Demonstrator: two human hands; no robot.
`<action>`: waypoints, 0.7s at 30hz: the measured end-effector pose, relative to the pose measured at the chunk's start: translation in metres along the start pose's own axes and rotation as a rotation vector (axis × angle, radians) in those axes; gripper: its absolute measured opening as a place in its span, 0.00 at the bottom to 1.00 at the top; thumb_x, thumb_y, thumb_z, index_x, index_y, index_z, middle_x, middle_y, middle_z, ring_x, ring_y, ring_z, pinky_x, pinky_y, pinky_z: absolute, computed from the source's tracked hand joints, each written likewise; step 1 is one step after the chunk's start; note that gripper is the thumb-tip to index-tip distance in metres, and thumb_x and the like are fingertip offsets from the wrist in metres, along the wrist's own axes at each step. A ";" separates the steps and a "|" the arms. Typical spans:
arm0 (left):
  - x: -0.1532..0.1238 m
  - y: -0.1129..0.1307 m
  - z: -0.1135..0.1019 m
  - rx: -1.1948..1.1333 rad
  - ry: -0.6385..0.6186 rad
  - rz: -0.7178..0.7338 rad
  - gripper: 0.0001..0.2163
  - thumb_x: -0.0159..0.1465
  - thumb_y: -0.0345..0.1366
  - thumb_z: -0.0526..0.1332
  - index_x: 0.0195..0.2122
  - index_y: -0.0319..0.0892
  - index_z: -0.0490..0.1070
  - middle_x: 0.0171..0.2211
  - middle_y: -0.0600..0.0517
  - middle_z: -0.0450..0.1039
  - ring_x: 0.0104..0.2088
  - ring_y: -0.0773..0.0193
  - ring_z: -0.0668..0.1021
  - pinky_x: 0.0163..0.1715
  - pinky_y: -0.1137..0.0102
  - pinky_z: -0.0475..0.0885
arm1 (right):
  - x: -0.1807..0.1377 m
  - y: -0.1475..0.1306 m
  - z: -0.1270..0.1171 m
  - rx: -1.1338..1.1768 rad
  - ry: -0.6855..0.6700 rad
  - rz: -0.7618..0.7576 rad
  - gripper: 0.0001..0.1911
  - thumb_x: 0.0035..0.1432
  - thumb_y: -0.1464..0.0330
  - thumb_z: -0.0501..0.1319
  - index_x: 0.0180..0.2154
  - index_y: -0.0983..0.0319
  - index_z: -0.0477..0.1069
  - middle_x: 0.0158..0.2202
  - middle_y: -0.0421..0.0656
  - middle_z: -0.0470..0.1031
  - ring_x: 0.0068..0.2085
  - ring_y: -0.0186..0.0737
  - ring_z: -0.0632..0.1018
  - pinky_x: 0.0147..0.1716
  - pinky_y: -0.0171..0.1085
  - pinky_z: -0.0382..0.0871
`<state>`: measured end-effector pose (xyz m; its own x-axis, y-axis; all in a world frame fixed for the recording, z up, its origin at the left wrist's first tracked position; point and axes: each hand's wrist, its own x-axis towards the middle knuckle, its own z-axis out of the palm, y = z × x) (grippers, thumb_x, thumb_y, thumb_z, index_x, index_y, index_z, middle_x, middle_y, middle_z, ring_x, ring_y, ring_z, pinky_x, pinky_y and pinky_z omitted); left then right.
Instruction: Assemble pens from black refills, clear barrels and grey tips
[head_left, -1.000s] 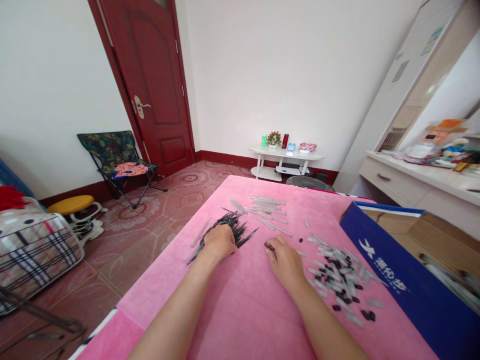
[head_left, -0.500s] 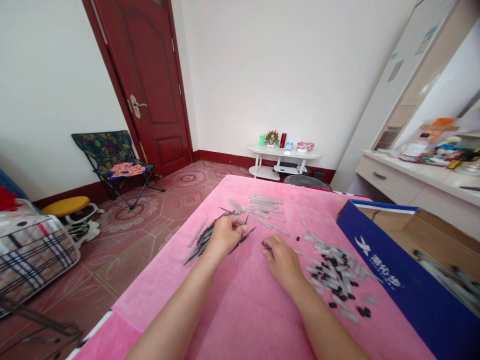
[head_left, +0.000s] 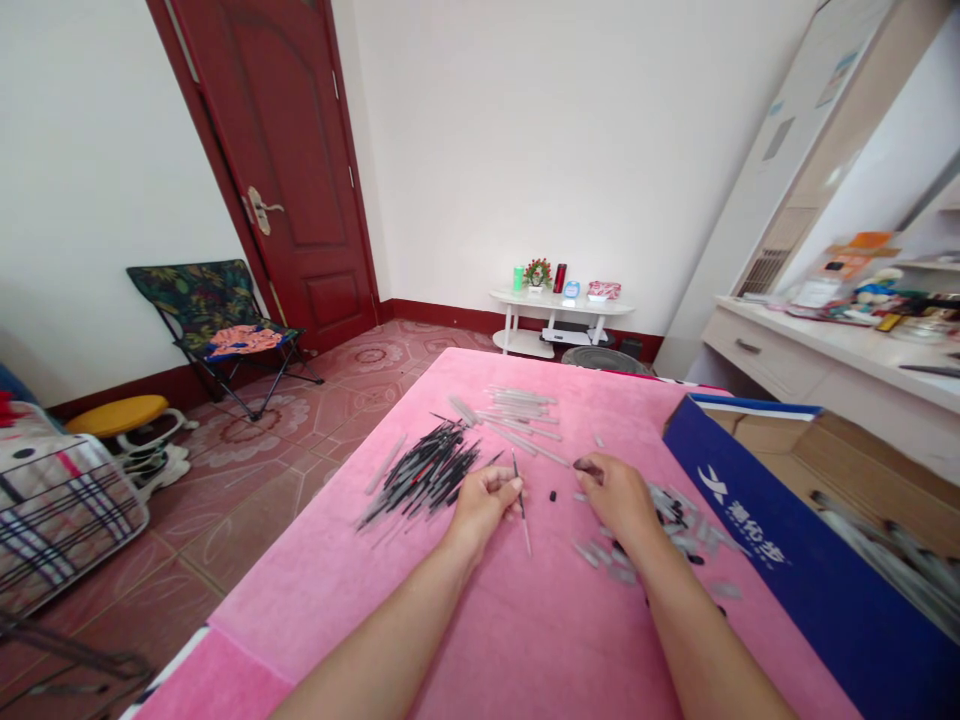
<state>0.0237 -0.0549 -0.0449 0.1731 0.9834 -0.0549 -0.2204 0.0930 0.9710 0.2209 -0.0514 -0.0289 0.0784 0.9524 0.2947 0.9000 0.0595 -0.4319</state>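
My left hand (head_left: 487, 502) is closed, thumb and fingers pinching a thin rod (head_left: 525, 520) that looks like a pen refill, dark at the upper part and pale at the lower end. Left of it lies a loose pile of slim black rods (head_left: 426, 470) of similar look. My right hand (head_left: 621, 492) has its fingers drawn together, with something dark at the tips too small to make out. Beneath and beside that hand spread small clear sleeves and black caps (head_left: 694, 530), partly hidden by the wrist. One black cap (head_left: 553, 496) lies alone between my hands.
Clear tubes (head_left: 521, 405) lie in a group at the far part of the pink-covered table (head_left: 480, 640). A blue cardboard box (head_left: 780, 530) with long clear pieces inside stands along the right edge. Beyond are a white side table (head_left: 559, 300) and a folding chair (head_left: 217, 310).
My left hand has moved right, away from the black pile, with a thin rod in its fingers. My right hand has shifted right, toward the clear sleeves and black caps.
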 end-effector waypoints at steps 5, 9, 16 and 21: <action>0.000 -0.001 0.000 0.015 -0.005 0.008 0.14 0.46 0.41 0.64 0.28 0.34 0.70 0.22 0.49 0.72 0.16 0.72 0.68 0.16 0.77 0.60 | 0.000 0.006 -0.002 -0.024 -0.048 0.017 0.11 0.48 0.69 0.53 0.31 0.60 0.73 0.32 0.42 0.76 0.34 0.36 0.75 0.34 0.33 0.64; 0.000 -0.001 0.001 0.033 0.005 0.006 0.13 0.46 0.40 0.64 0.28 0.34 0.71 0.21 0.50 0.72 0.16 0.73 0.68 0.16 0.77 0.60 | -0.001 0.004 -0.003 -0.037 -0.096 0.040 0.10 0.46 0.69 0.56 0.31 0.59 0.73 0.32 0.42 0.76 0.34 0.36 0.75 0.33 0.32 0.64; 0.002 -0.004 0.000 0.061 -0.009 0.020 0.12 0.48 0.39 0.63 0.29 0.34 0.70 0.21 0.51 0.71 0.16 0.73 0.67 0.16 0.76 0.60 | -0.004 0.004 -0.007 -0.090 -0.215 0.056 0.07 0.42 0.68 0.59 0.28 0.57 0.73 0.28 0.39 0.75 0.31 0.35 0.75 0.28 0.31 0.61; 0.003 -0.007 0.000 0.075 -0.026 0.013 0.13 0.48 0.40 0.63 0.29 0.34 0.70 0.21 0.51 0.71 0.16 0.72 0.67 0.16 0.76 0.60 | -0.006 0.000 -0.004 -0.131 -0.194 0.055 0.07 0.42 0.71 0.58 0.26 0.58 0.73 0.27 0.40 0.75 0.32 0.36 0.74 0.28 0.31 0.59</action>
<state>0.0256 -0.0527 -0.0517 0.1954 0.9800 -0.0367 -0.1509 0.0670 0.9863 0.2217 -0.0583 -0.0276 0.0563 0.9935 0.0986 0.9455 -0.0213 -0.3250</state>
